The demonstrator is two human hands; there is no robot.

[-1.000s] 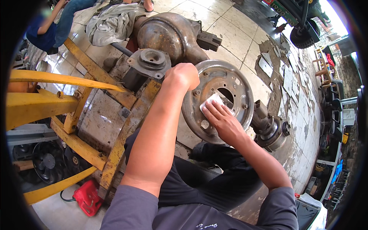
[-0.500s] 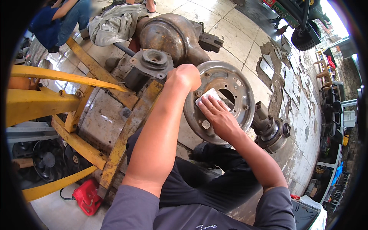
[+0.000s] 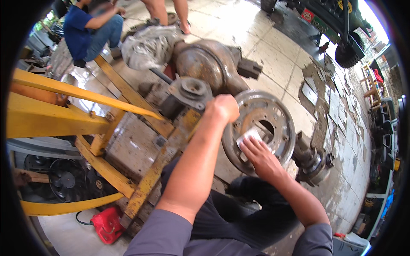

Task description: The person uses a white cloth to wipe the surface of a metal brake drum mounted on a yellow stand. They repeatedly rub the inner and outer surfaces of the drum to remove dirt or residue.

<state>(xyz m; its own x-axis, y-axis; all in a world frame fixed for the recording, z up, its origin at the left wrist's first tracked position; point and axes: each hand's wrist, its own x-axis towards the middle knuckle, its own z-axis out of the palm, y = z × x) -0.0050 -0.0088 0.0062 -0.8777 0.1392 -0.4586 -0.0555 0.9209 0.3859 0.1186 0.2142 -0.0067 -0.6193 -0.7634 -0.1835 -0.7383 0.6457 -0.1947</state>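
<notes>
A round grey-brown metal brake backing plate (image 3: 280,112), with a raised rim and a central hole, is tilted up in front of me. My left hand (image 3: 224,108) is closed at its upper left rim; its fingertips are hidden. With fairly straight fingers, my right hand (image 3: 264,159) presses a small white sheet (image 3: 251,135) flat against the plate's face, lower left of the hole. Whether the sheet is sandpaper or cloth I cannot tell. Behind the plate lies a rusty axle housing (image 3: 200,66). A flanged metal part (image 3: 191,91) sits beside my left hand.
A yellow steel frame (image 3: 55,121) fills the left side, with a red canister (image 3: 107,225) below it. A grey cloth (image 3: 150,46) drapes over the axle. Another axle end (image 3: 315,160) lies at right, near broken tiles (image 3: 309,91). A person (image 3: 92,32) crouches far left; another's bare legs stand behind.
The whole view has shifted, so things appear farther right and lower. My right hand and the white sheet have slid down a little on the plate. My left hand stays at the rim.
</notes>
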